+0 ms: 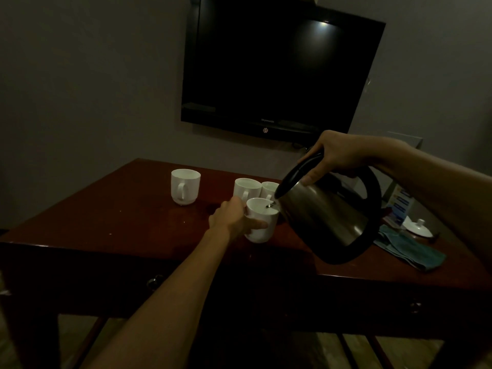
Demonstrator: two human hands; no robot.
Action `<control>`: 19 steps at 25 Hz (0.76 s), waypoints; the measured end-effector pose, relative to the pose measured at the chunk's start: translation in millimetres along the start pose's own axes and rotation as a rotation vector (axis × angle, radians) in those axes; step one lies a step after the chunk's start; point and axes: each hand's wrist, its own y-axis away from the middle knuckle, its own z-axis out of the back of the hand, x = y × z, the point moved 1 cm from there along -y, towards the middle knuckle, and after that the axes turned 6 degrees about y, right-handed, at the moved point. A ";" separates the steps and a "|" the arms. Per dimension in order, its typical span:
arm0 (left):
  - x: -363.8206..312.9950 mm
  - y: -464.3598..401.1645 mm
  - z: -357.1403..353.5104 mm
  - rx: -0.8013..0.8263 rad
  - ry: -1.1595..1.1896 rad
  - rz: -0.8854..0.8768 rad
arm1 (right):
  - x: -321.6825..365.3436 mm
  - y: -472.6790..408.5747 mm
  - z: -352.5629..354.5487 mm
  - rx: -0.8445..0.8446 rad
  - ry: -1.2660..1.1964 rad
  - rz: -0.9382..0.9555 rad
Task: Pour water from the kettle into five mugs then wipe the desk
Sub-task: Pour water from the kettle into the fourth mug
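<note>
Steel kettle, gripped by right hand, tilts over glossy white mug held by left hand.

Dim room, seen from your head camera. You face a plain grey wall carrying a black flat-screen television, switched off, with a faint glare near its upper right. Below it stands a dark reddish wooden desk with a glossy top and round drawer knobs on its front. Pale flooring shows between its legs
</note>
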 end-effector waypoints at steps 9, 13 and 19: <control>-0.8 3.4 -0.1 -0.002 0.016 -0.016 | 4.1 0.6 1.2 -0.002 0.016 0.015; 3.7 -1.5 -2.1 -0.003 0.007 -0.012 | 3.5 0.2 0.3 0.002 0.022 0.005; 5.3 -4.9 -3.6 0.001 0.018 -0.017 | 9.3 3.5 2.6 -0.001 0.023 -0.006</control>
